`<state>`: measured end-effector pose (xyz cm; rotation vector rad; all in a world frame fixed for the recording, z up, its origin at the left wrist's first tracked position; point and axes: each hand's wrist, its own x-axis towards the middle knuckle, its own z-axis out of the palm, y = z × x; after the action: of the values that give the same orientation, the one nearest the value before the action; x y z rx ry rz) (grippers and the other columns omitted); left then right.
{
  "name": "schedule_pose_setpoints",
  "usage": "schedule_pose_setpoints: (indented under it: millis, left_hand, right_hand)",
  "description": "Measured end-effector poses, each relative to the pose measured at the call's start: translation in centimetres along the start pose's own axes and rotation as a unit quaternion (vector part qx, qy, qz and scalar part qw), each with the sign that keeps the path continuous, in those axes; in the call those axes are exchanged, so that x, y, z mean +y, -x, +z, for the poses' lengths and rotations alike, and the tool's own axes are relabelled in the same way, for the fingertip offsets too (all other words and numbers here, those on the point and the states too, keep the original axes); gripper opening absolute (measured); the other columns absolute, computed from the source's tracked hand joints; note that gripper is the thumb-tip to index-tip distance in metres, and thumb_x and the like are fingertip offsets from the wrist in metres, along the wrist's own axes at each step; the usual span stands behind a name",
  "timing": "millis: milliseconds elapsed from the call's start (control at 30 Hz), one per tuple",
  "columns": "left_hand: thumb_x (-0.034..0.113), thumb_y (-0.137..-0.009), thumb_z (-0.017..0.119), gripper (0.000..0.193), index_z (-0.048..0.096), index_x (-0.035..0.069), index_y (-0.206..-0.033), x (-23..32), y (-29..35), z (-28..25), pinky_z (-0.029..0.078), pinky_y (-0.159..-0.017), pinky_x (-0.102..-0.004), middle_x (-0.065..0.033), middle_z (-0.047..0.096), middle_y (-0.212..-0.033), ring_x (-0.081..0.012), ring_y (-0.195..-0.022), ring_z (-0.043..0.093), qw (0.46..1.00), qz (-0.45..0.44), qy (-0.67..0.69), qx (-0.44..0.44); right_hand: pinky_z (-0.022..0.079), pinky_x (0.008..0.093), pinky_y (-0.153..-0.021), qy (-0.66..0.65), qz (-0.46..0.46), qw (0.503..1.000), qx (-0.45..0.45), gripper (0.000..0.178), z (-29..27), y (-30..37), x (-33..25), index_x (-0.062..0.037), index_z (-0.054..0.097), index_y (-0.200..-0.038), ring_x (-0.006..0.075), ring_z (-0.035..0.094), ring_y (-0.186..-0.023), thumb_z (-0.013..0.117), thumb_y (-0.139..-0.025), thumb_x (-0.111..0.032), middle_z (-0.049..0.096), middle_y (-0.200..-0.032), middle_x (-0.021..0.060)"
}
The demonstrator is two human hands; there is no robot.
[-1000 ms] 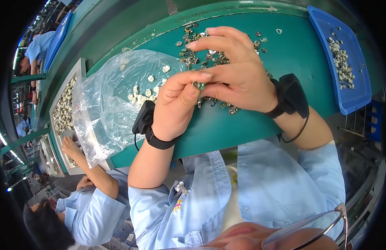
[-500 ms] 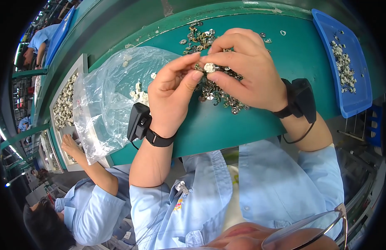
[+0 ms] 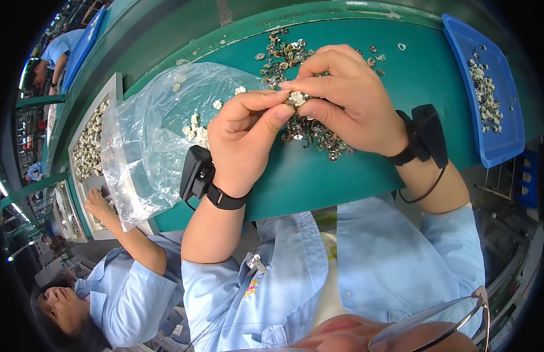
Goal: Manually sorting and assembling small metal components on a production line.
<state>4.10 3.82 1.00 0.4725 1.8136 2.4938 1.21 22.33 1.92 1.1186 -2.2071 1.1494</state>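
Above the middle of the green bench, my two hands meet fingertip to fingertip. My right hand (image 3: pixel 357 102) pinches a small white plastic part (image 3: pixel 297 98) between thumb and forefinger. The thumb and forefinger of my left hand (image 3: pixel 242 132) are closed on a small metal piece, mostly hidden, against the white part's left side. Behind and under the hands lies a pile of small round metal pieces (image 3: pixel 332 144), partly covered by my fingers. More of these metal pieces (image 3: pixel 289 53) spread toward the far edge.
Left of my hands, a clear plastic bag (image 3: pixel 148 135) lies by loose white parts (image 3: pixel 195 132). A blue tray (image 3: pixel 503 138) holding similar parts stands at the right. At far left, a co-worker's hand (image 3: pixel 99 205) reaches into a pale tray (image 3: pixel 116 94) of white parts.
My left fingertips have moved slightly right, bringing the metal piece up against the white part. My right hand has shifted a little lower. The co-worker's head has turned.
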Motion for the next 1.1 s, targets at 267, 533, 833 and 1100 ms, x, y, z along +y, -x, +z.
schedule_pose_setpoints:
  millis: [267,533,833,1100]
  left_hand:
    - [-0.003,-0.08,0.062,0.019,0.059,-0.001,-0.098,0.3,0.1,0.2,0.047,-0.076,-0.0212,-0.0067,0.062,-0.092,-0.0097,-0.085,0.058,0.999,-0.024,-0.014,0.016]
    - [-0.003,-0.08,0.062,0.017,0.06,-0.001,-0.097,0.0,-0.1,0.1,0.047,-0.074,-0.0205,-0.0069,0.062,-0.093,-0.0091,-0.084,0.058,0.999,-0.019,-0.018,0.02]
    - [-0.001,-0.081,0.061,0.015,0.06,-0.001,-0.096,-0.1,-0.3,-0.1,0.047,-0.073,-0.0203,-0.0073,0.062,-0.094,-0.0088,-0.083,0.058,0.998,-0.049,0.041,-0.022]
    - [0.0,-0.081,0.061,0.013,0.059,-0.001,-0.095,-0.1,-0.1,0.1,0.047,-0.071,-0.0191,-0.0065,0.062,-0.091,-0.0082,-0.081,0.058,0.997,-0.058,0.037,-0.025]
  right_hand:
    - [0.039,0.0333,-0.076,-0.02,0.02,1.0,0.001,0.03,0.1,0.1,-0.1,-0.0084,0.063,-0.105,0.0235,0.052,-0.084,0.064,-0.075,-0.014,0.057,-0.089,0.0066]
    - [0.04,0.0312,-0.075,-0.025,0.025,0.999,0.002,0.033,0.6,0.2,-0.2,-0.006,0.06,-0.109,0.0223,0.053,-0.083,0.064,-0.077,-0.012,0.057,-0.09,0.0069]
    - [0.045,0.0296,-0.073,-0.422,0.238,0.869,0.099,0.019,1.6,0.5,-1.4,-0.0035,0.061,-0.092,0.0201,0.056,-0.086,0.066,-0.074,-0.001,0.058,-0.091,0.0084]
    - [0.047,0.028,-0.07,-0.211,0.061,0.975,0.044,0.022,0.5,0.6,-0.3,-0.004,0.059,-0.086,0.0192,0.058,-0.082,0.07,-0.069,0.003,0.059,-0.089,0.0089]
